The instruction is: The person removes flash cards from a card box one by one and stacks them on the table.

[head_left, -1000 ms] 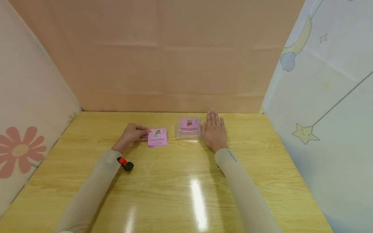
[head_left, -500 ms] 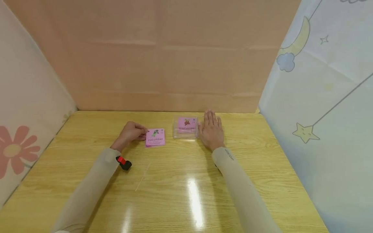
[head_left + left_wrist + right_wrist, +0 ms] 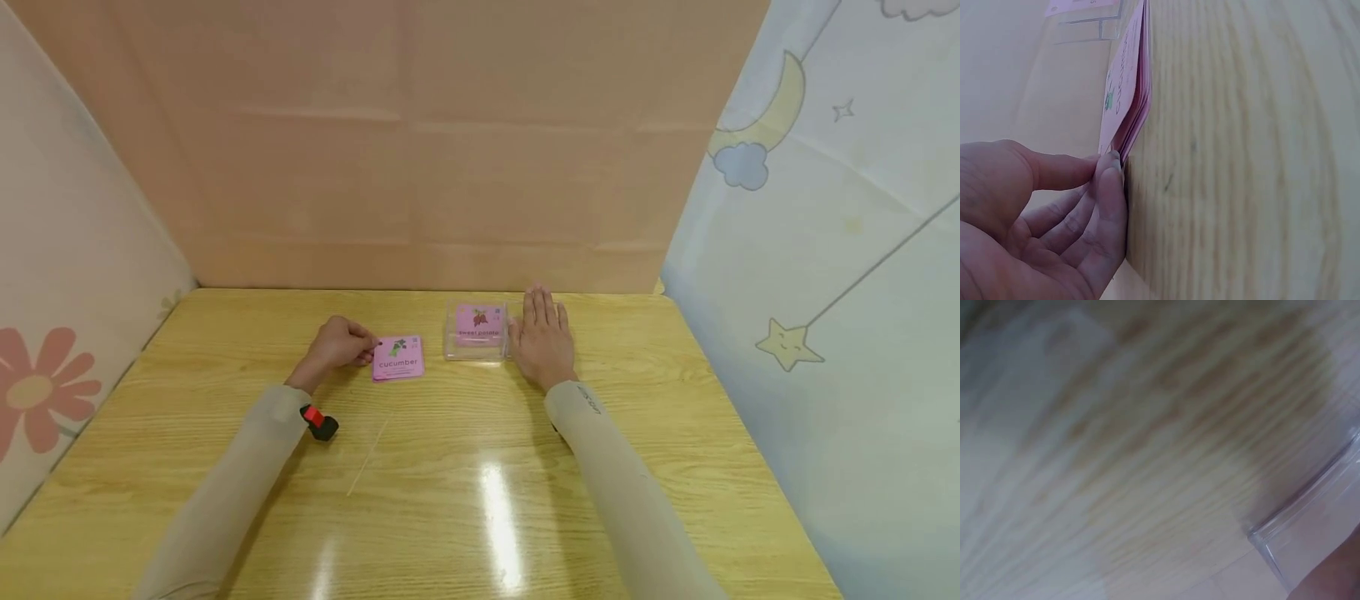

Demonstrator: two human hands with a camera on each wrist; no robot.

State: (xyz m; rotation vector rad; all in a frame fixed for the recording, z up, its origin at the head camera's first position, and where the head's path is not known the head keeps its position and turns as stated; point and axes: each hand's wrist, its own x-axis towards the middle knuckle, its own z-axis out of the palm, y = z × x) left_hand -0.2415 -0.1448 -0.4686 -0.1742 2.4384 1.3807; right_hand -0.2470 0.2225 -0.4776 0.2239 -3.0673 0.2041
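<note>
A stack of pink picture cards (image 3: 398, 358) lies on the table, the top one reading "cucumber". My left hand (image 3: 335, 343) pinches the near-left corner of that top card (image 3: 1124, 87) between thumb and fingertip. In the left wrist view, this corner is bent up, apart from the cards under it. To the right is a clear plastic box (image 3: 476, 356) with a pink "sweet potato" card (image 3: 480, 323) in it. My right hand (image 3: 543, 340) rests on the box's clear right-hand part, palm down with fingers straight. The right wrist view catches only a clear plastic edge (image 3: 1300, 503) and a bit of finger (image 3: 1335, 575).
The wooden table (image 3: 435, 467) backs onto an orange-brown panel (image 3: 420, 167). A flower-printed sheet (image 3: 45, 383) stands at left, a moon-and-star sheet (image 3: 832, 250) at right. A thin pale strip (image 3: 367, 457) lies on the wood near the left wrist.
The head view has shifted slightly. The cucumber card's lower edge lines up more closely with the cards beneath it. Both hands keep about the same places.
</note>
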